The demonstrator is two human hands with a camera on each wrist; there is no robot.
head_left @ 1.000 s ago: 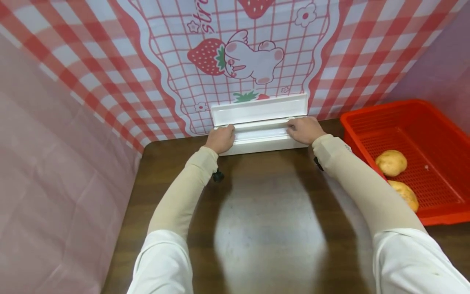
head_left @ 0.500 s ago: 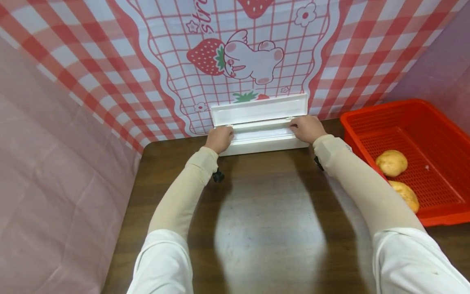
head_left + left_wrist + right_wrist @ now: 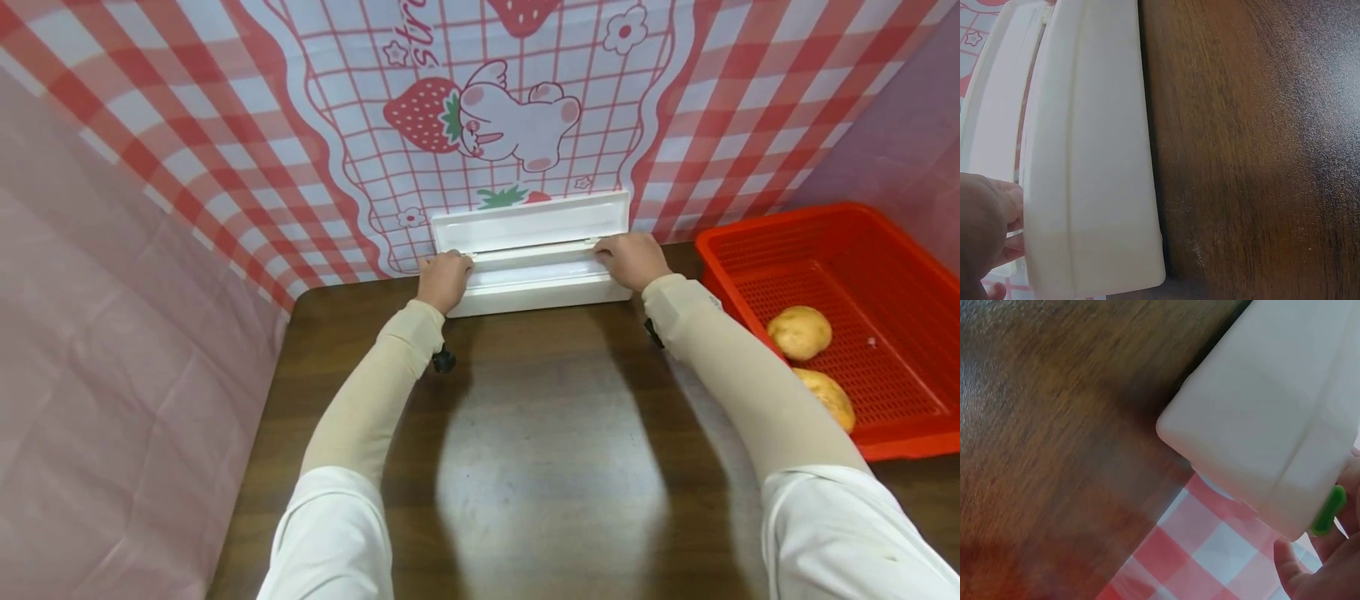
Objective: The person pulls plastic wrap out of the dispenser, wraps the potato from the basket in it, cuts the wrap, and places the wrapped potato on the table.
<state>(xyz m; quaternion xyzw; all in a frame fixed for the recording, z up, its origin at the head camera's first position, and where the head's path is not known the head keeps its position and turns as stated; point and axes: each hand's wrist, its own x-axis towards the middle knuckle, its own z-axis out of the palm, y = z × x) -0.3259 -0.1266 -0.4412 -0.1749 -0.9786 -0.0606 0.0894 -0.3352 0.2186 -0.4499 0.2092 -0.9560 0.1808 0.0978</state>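
One long white box point(image 3: 540, 298) sits along the back edge of the bench point(image 3: 547, 433), its lid point(image 3: 528, 223) tipped up behind it against the checked cloth point(image 3: 517, 125). From my seat I see the left hand point(image 3: 445, 281) curled over the box's left end, gripping it by the rim; its fingertips disappear behind that edge, so I can't tell their exact hold. The right hand point(image 3: 632, 260) grips the opposite end, thumb and fingers about the corner, a small green piece point(image 3: 1330, 511) beside the fingers.

Leftward, wood runs to the bench's back left corner, giving me decent room. Rightward is tighter: only a narrow strip parts the box from the red basket point(image 3: 885, 300), and the right sleeve point(image 3: 750, 383) runs just along its left rim. Inside lie one potato-like lump point(image 3: 799, 333) and a nearer lump point(image 3: 827, 398), partly hidden by that rim. My widest room lies between the forearms, from the box's front edge toward the bench's near side.
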